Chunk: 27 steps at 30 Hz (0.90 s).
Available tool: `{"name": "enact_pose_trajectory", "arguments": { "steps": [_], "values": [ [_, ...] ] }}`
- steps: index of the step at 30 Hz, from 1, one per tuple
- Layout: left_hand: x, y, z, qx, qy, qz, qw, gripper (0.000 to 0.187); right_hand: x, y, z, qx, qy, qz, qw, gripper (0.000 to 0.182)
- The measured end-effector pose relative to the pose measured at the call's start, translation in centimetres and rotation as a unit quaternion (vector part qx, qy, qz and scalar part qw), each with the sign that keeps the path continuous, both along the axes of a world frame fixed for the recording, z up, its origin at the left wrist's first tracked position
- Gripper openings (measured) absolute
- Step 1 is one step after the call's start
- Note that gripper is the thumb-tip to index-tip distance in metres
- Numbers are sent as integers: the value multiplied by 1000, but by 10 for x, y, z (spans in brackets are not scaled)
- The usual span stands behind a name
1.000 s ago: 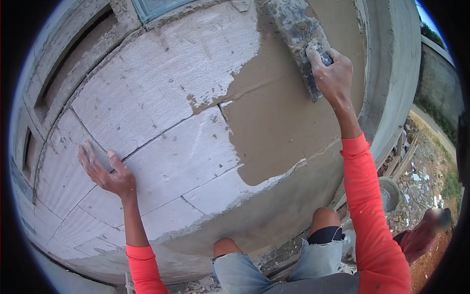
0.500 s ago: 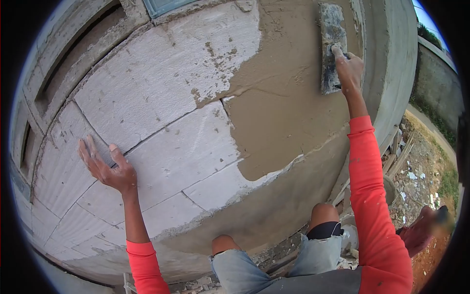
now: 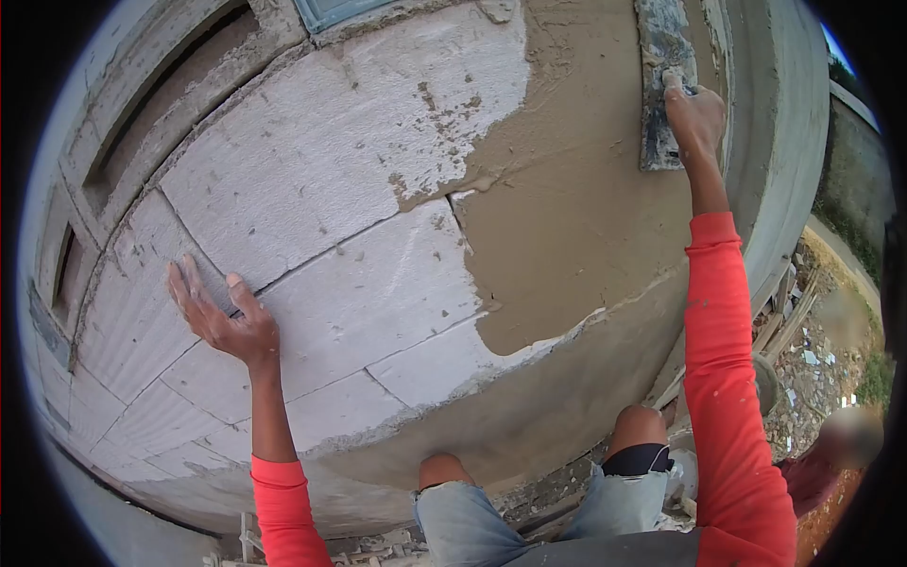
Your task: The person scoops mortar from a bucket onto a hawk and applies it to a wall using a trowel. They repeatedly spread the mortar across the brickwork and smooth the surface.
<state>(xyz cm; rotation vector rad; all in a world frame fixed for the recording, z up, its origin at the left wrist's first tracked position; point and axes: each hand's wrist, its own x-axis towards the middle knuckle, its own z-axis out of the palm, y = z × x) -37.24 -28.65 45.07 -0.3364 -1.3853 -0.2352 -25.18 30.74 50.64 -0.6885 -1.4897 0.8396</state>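
My right hand (image 3: 696, 121) grips the handle of a long, mortar-smeared plastering float (image 3: 658, 57), whose blade lies upright against wet brown mortar (image 3: 576, 198) near the wall's right corner. The top end of the float is cut off by the view's edge. To the left, the mortar ends in a ragged border on bare white blocks (image 3: 321, 142). My left hand (image 3: 231, 321), whitened with dust, is stretched out with fingers apart over the blocks by a joint, holding nothing.
Darker plaster (image 3: 529, 425) covers the lower wall. A concrete vent opening (image 3: 170, 104) is at upper left, beside a pale blue frame (image 3: 345, 11). Rubble and wood strips (image 3: 789, 312) lie on the ground at right. Another person (image 3: 822, 472) is at lower right.
The view has shifted slightly, moving the wall right in the picture. My right hand has slid the float a little higher along the mortar. My left hand keeps nearly the same place.
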Motion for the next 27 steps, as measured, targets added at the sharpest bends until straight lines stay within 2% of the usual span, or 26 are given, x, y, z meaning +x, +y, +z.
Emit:
{"name": "enact_pose_trajectory", "arguments": {
  "steps": [3, 4, 8, 10, 13, 15, 17, 19, 21, 23, 26, 27],
  "values": [
    [-2, -2, 2, -15, 6, -15, 1000, 61, -24, -3, 8, 124, 108, -87, 983, 54],
    [-4, -2, 3, -13, 8, -15, 1000, 61, 10, -58, 29, 91, 54, 100, 989, 54],
    [-3, -11, -1, -28, -9, -1, 1000, 61, -15, -87, 60, 160, -10, 65, 985, 58],
    [-6, -9, 1, -32, -6, -5, 999, 61, -28, -46, 67, 141, 14, 64, 988, 56],
    [-8, -7, 0, -31, 2, -19, 999, 62, -20, 17, 46, 92, 29, 59, 994, 53],
    [-7, -8, 0, -30, 6, -9, 1000, 60, -19, 75, 15, 3, 38, 42, 998, 52],
    [-7, -9, 1, -28, 8, -2, 1000, 61, -1, 91, -19, -84, -3, -63, 994, 54],
    [-7, -6, -2, -20, 9, 5, 1000, 60, 15, 67, -67, -25, 8, -110, 994, 51],
    [-6, -5, -1, -20, 10, 13, 1000, 58, 30, -21, -101, 30, 38, 11, 999, 44],
    [-6, -7, 1, -40, 25, 1, 999, 56, 23, -99, -144, 83, 14, 71, 994, 40],
    [-11, -7, 2, -55, 39, -10, 998, 53, -1, -182, -207, 308, -35, 97, 946, 34],
    [-10, -9, 2, -58, 43, -6, 997, 52, -9, -198, -212, 311, -5, 101, 945, 30]
  ]
}}
